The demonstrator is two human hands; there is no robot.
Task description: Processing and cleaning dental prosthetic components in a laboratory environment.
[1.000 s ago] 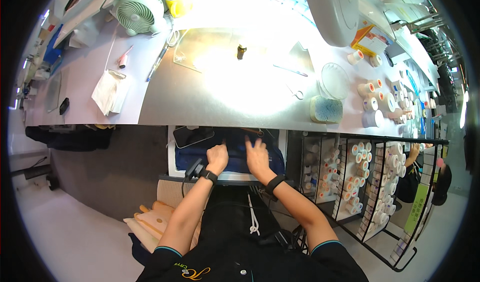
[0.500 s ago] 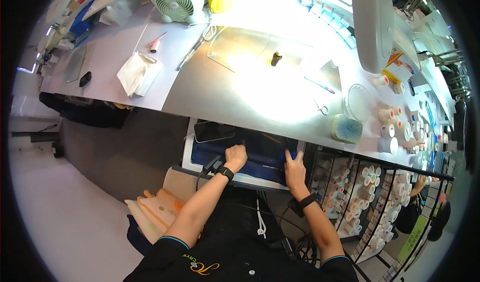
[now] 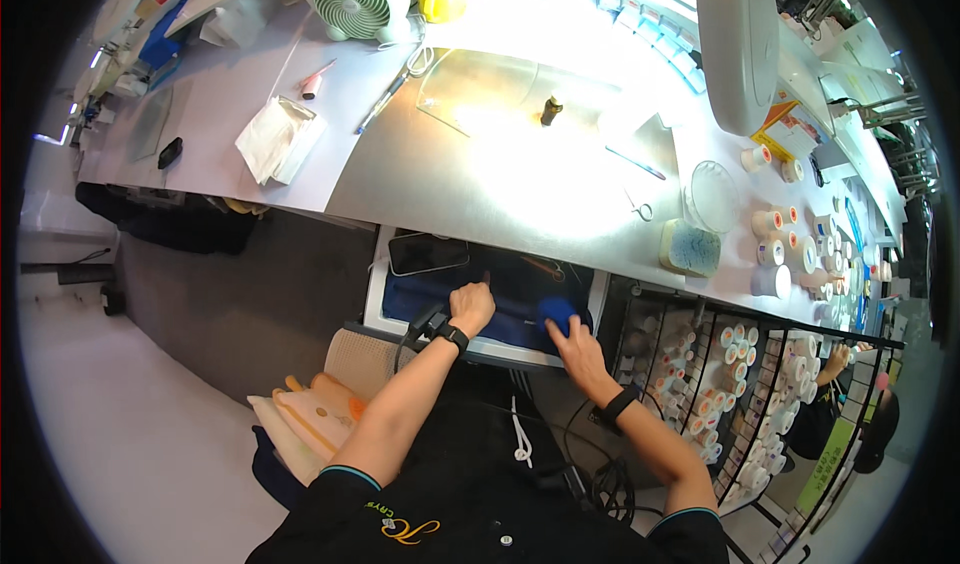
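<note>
An open white drawer [image 3: 376, 299] below the bench holds dark blue cloth [image 3: 415, 300], with a black phone [image 3: 428, 255] lying at its far left. My left hand [image 3: 472, 307] is closed over the cloth in the drawer's middle; what its curled fingers grip, if anything, is hidden. At the drawer's right side, my right hand [image 3: 580, 352] holds a rounded bright-blue thing [image 3: 556, 314] between thumb and fingers. Its kind does not show clearly. Behind it, a thin brownish item [image 3: 543, 267] rests near the drawer's back.
On the metal worktop [image 3: 400, 179] stand a small dark bottle [image 3: 551, 111], scissors [image 3: 639, 207] and a blue-white sponge [image 3: 690, 248]. A fan [image 3: 352, 4] is at the back left, a lamp [image 3: 737, 54] overhangs the right. Racks of white jars [image 3: 738, 354] flank the drawer; a coworker's arm [image 3: 832, 366] shows beyond.
My right hand has moved left and turned inward, bringing the blue thing into fuller view. My left hand has stayed nearly in place.
</note>
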